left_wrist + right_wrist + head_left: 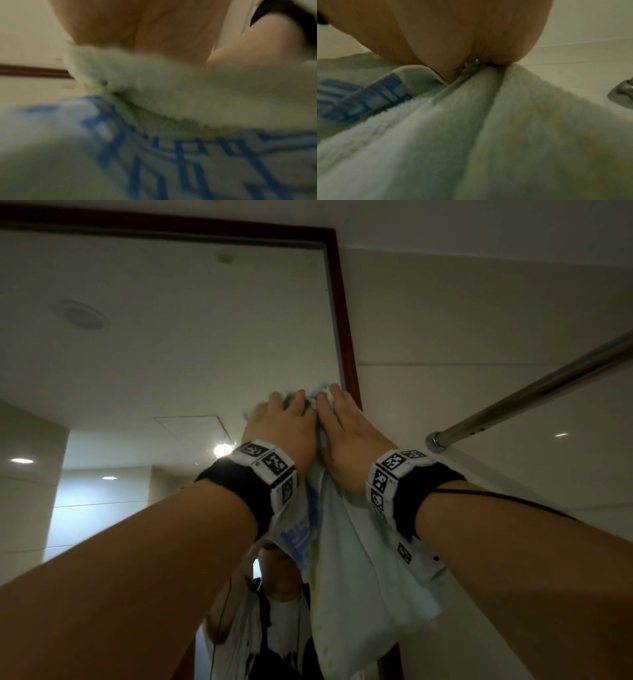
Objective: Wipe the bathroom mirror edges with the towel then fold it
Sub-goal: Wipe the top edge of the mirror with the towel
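Note:
Both my arms are raised at the mirror (171, 320), which has a dark red-brown frame (346, 337). A pale towel (359, 559) with a blue woven pattern is bunched against the glass right by the frame's right-hand strip. My left hand (284, 404) grips the bunch with its fingers curled over the top. My right hand (330, 397) holds the same bunch beside it, touching the frame edge. The rest of the towel hangs down between my wrists. In the wrist views, the left palm (145, 33) sits on the towel (171, 94), and towel folds (471, 121) gather into the right palm (471, 33). The fingertips are hidden.
A steel rod (531, 395) runs out from the tiled wall just right of my right wrist; its wall flange (623, 92) shows in the right wrist view. The mirror reflects the ceiling lights and the person below the towel.

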Available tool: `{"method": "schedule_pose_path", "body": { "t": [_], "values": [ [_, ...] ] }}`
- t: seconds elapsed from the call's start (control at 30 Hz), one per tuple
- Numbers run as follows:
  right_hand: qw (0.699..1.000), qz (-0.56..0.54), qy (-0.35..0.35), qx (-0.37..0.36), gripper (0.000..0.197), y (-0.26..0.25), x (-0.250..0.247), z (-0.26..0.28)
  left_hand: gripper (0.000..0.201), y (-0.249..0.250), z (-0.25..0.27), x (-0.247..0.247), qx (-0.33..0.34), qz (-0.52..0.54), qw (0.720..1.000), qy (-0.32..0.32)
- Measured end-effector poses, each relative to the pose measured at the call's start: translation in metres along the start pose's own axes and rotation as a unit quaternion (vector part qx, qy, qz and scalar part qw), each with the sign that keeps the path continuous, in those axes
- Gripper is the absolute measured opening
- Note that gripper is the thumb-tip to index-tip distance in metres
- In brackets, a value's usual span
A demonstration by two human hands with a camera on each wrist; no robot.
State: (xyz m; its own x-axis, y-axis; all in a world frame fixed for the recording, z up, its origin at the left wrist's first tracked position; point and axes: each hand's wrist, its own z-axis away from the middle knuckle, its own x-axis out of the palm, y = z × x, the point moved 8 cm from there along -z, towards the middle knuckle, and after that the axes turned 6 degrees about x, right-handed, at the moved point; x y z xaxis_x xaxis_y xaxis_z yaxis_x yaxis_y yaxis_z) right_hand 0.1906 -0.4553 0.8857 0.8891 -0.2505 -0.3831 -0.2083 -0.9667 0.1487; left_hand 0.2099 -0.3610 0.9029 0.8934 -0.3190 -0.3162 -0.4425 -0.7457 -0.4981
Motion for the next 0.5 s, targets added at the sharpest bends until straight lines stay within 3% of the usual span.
{"method": "schedule_pose_path", "body": {
  "t": [0.1,0.2,0.33,0.5],
  "values": [
    [1.0,0.025,0.0,0.018,0.075,-0.002,-0.001,0.0,0.073,0.002,0.01,0.01,0.002,0.118,0.993,0.0],
    [0.998,0.025,0.001,0.058,0.073,-0.01,-0.005,-0.007,0.09,-0.001,0.017,0.012,-0.038,0.233,0.971,0.032],
    [0.987,0.121,0.088,0.052,0.048,-0.023,-0.033,-0.009,0.087,0.002,0.007,0.02,0.001,0.252,0.966,0.053],
    [0.996,0.022,0.0,0.086,0.057,-0.012,-0.022,-0.008,0.085,0.008,0.011,0.032,-0.007,0.273,0.958,0.088]
  ]
}}
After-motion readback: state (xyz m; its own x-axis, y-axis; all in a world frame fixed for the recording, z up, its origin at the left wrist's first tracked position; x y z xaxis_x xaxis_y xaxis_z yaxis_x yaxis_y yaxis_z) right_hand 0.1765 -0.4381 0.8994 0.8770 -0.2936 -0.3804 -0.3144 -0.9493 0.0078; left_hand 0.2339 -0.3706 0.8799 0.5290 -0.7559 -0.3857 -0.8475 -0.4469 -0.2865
